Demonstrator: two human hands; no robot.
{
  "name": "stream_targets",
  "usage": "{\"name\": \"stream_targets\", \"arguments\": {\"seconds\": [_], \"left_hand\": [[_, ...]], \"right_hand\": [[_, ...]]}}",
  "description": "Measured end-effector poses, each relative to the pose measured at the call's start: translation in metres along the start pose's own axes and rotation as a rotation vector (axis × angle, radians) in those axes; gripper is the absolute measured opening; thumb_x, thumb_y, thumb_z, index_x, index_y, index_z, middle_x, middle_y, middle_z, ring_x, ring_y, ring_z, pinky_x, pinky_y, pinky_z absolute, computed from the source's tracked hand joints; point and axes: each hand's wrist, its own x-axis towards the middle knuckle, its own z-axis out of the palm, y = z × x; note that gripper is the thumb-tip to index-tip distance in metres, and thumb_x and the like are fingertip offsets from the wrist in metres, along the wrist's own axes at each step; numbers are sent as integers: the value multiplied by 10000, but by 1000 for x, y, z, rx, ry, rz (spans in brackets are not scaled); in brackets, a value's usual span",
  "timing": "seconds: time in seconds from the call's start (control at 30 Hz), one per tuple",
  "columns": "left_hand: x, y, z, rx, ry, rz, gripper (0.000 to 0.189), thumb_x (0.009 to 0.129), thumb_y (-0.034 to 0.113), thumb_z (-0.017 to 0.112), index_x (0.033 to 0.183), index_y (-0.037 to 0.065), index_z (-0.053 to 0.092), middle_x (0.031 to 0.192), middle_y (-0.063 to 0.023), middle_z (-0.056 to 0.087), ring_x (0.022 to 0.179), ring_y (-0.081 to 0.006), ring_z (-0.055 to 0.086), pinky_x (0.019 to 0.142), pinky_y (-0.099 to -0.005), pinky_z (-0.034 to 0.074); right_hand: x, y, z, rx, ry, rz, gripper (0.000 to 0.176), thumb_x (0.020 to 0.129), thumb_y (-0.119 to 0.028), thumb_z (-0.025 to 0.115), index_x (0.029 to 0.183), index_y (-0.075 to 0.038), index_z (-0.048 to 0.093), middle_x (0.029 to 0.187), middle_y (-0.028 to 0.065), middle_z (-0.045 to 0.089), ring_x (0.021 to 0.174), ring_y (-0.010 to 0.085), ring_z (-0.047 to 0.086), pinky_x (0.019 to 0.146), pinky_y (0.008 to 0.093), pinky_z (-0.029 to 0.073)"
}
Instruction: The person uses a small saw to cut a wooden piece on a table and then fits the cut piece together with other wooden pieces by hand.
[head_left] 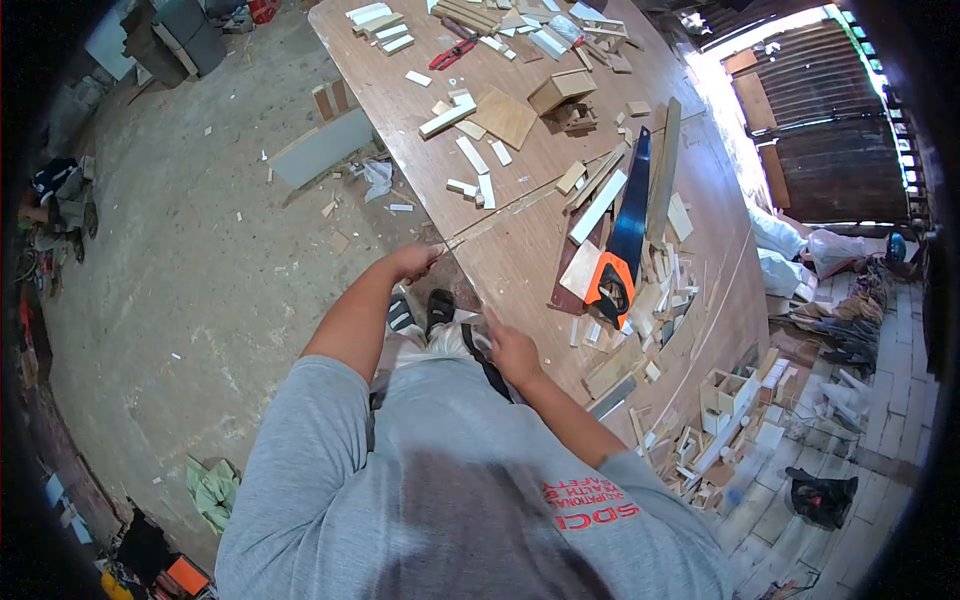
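Note:
My left hand [411, 262] is closed around the near end of a long thin wooden strip [520, 205]. The strip runs diagonally across the plywood table [540, 250] from its edge. My right hand [514, 352] is at the table's near edge with its fingers curled, and it is blurred, so I cannot tell whether it holds anything. A handsaw with an orange and black handle [612, 287] lies on the table just beyond my right hand, blade pointing away. My feet in sandals [420, 311] show below, between my arms.
Several wood offcuts, slats and a square plywood piece [503, 117] litter the table. A small wooden box [560, 90] and red pliers [452, 53] lie farther back. A grey board [320, 148] lies on the concrete floor at left. Small wooden boxes [728, 398] are piled at right.

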Motion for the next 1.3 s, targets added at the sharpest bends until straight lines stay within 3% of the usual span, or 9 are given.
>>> {"name": "stream_targets", "arguments": {"seconds": [0.17, 0.33, 0.57, 0.73, 0.8, 0.87, 0.97, 1.03, 1.3], "left_hand": [[8, -8, -2, -34, -32, -2, 492, 906, 541, 389, 683, 106, 446, 541, -20, 365, 416, -140, 338, 365, -311, 267], [3, 3, 1, 264, 170, 16, 495, 910, 470, 411, 741, 30, 563, 637, -72, 525, 506, -202, 489, 475, -367, 397], [-46, 35, 7, 136, 212, 241, 388, 915, 417, 499, 768, 59, 540, 580, 15, 418, 456, -96, 343, 412, -269, 285], [-129, 118, 19, -42, 34, 215, 333, 932, 375, 497, 803, 70, 536, 582, 34, 385, 497, -71, 337, 440, -237, 271], [-153, 138, 22, -84, 2, 226, 319, 929, 362, 504, 808, 69, 537, 590, 32, 391, 507, -71, 346, 450, -233, 280], [-169, 152, 24, -130, -25, 245, 304, 927, 348, 511, 812, 67, 538, 597, 31, 397, 517, -70, 354, 461, -230, 288], [-185, 164, 26, -169, -25, 273, 237, 918, 278, 511, 819, 65, 549, 605, 21, 435, 514, -71, 368, 465, -230, 302], [-190, 168, 27, -78, 37, 317, 241, 908, 266, 526, 813, 46, 553, 614, 14, 444, 534, -88, 415, 489, -249, 348], [-186, 178, 62, 439, 440, 545, 266, 852, 280, 599, 898, 21, 642, 656, -144, 579, 597, -246, 561, 574, -368, 437]], "right_hand": [[-62, 13, -39, 53, 136, -12, 429, 865, -152, 526, 1291, -117, 489, 880, 204, 633, 774, 359, 619, 691, 431, 493], [-52, -14, -57, 121, 238, 18, 361, 856, -151, 561, 1206, -75, 517, 848, 215, 638, 762, 383, 621, 694, 444, 495], [-43, -40, -91, 362, 109, 334, 262, 822, -91, 535, 1076, -39, 499, 898, 239, 624, 815, 410, 609, 709, 444, 483], [-27, -30, -83, 618, 540, 189, 273, 833, -91, 542, 1087, 3, 504, 909, 232, 611, 906, 360, 616, 784, 385, 470], [-17, -21, -87, 689, 514, 209, 288, 838, -110, 564, 1092, 13, 508, 921, 228, 610, 932, 343, 614, 811, 371, 462], [-4, -11, -90, 727, 520, 157, 251, 864, -64, 521, 1097, 22, 482, 978, 120, 559, 950, 170, 539, 859, 281, 415], [15, -2, -100, 397, 588, 128, 432, 834, -87, 586, 1229, 22, 449, 1107, 160, 516, 1042, 223, 503, 919, 327, 392], [26, -8, -114, 111, 649, 86, 647, 771, -155, 686, 1334, -7, 401, 1225, 189, 459, 1116, 285, 461, 958, 372, 371], [54, -76, -177, 530, 481, -324, 495, 721, -177, 750, 1155, -34, 558, 1052, 116, 581, 973, 238, 563, 839, 323, 447]]}}
